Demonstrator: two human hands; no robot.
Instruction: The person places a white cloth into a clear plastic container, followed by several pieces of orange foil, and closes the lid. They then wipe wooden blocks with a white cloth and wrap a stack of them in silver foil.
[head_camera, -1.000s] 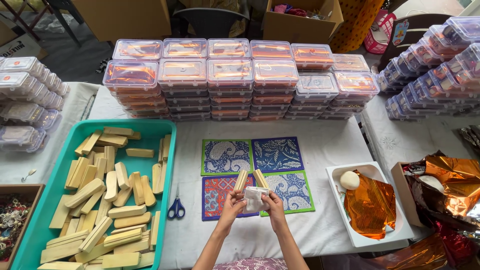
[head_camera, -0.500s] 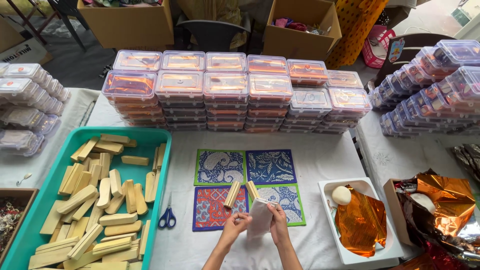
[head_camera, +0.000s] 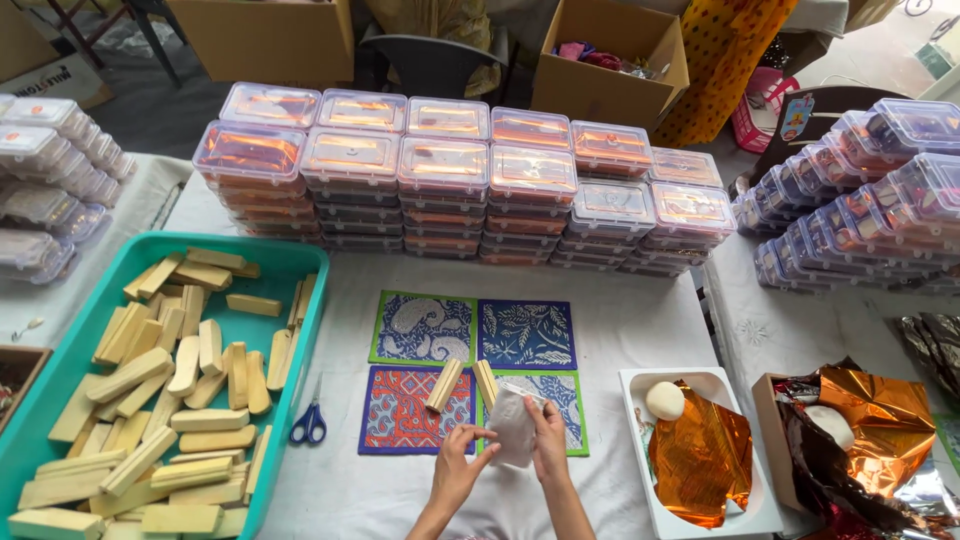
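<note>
A small clear plastic pouch (head_camera: 512, 425), seemingly empty, is pinched by the right hand (head_camera: 548, 440) over the patterned coasters (head_camera: 470, 368); the left hand (head_camera: 458, 464) is loose-fingered beside it, touching its edge. Two wooden blocks (head_camera: 462, 384) lie on the coasters. Left of them, a teal tray (head_camera: 290, 262) holds many blocks; behind, stacked clear lidded boxes (head_camera: 450, 180) hold orange foil.

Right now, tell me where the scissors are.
In the head view, the blue-handled scissors lie on the white cloth, left of the hands, between the teal tray and the red patterned mat.

small clear plastic pouch (head_camera: 512, 425) | crumpled, upright | held over the patterned mats, beside two wooden blocks (head_camera: 462, 384)
</note>
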